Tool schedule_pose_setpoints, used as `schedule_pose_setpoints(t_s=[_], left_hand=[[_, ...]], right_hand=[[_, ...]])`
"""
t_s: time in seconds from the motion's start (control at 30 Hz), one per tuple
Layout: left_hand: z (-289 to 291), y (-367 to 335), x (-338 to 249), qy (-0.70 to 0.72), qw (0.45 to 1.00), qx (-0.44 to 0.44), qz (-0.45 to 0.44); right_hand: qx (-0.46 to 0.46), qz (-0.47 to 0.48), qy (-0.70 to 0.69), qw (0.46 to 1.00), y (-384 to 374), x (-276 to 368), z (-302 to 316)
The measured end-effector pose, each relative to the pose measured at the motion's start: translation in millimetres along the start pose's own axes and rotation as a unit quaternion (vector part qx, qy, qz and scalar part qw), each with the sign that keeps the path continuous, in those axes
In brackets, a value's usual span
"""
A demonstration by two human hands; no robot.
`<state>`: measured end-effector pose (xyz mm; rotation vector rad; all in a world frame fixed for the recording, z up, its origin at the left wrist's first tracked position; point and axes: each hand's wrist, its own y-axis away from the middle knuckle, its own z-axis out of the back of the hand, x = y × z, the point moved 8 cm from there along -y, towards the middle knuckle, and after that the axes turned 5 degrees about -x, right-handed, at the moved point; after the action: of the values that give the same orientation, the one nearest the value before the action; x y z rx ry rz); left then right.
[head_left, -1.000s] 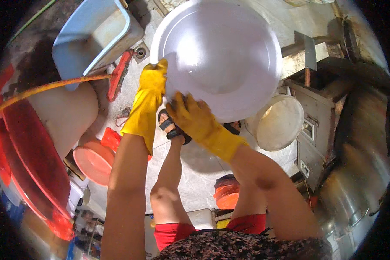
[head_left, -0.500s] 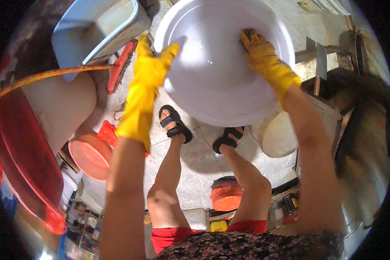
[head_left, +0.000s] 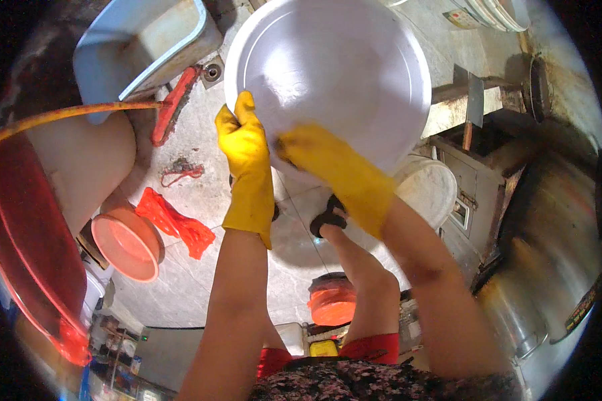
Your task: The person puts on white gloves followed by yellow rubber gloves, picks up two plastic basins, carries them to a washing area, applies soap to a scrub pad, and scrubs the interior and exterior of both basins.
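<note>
A large, wide white basin is tilted in front of me, its inside turned up to view. My left hand, in a yellow rubber glove, is closed on the basin's left rim, thumb and fingers around the edge. Also gloved in yellow, my right hand presses at the near-left inner wall of the basin. Its fingers are curled and smeared by motion. Something dark shows at their tips, perhaps a scouring pad, but I cannot make it out.
A blue tub stands at the far left, beside a red-headed brush. Nearer left are an orange basin, a red plastic bag and a big red basin. A cleaver and round lid are right.
My right hand has swept from the basin's far right side down to its near left. My left hand has come lower and right, its fingers closing on the rim; the basin has shifted slightly left.
</note>
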<state>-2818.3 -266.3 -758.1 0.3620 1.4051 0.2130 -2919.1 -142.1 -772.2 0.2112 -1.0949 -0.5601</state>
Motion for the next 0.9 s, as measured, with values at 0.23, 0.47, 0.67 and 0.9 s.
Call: schedule_pose_setpoints(t_s=[0.23, 0.47, 0.67, 0.9], left_hand=[[1, -19, -25, -0.217, 0.972, -0.03, -0.085], [6, -28, -15, -0.151, 0.984, -0.023, -0.092], [-8, -58, -42, -0.403, 0.901, 0.043, -0.156], [-15, -31, -35, -0.122, 0.978, 0.122, -0.12]], right_hand=[[0.101, -0.106, 0.359, 0.922, 57, -29, 37], [-0.086, 0.028, 0.048, 0.995, 28, 44, 7], [-0.025, -0.026, 0.59, 0.807, 24, -86, 122], [-0.135, -0.051, 0.458, 0.877, -67, -103, 102]])
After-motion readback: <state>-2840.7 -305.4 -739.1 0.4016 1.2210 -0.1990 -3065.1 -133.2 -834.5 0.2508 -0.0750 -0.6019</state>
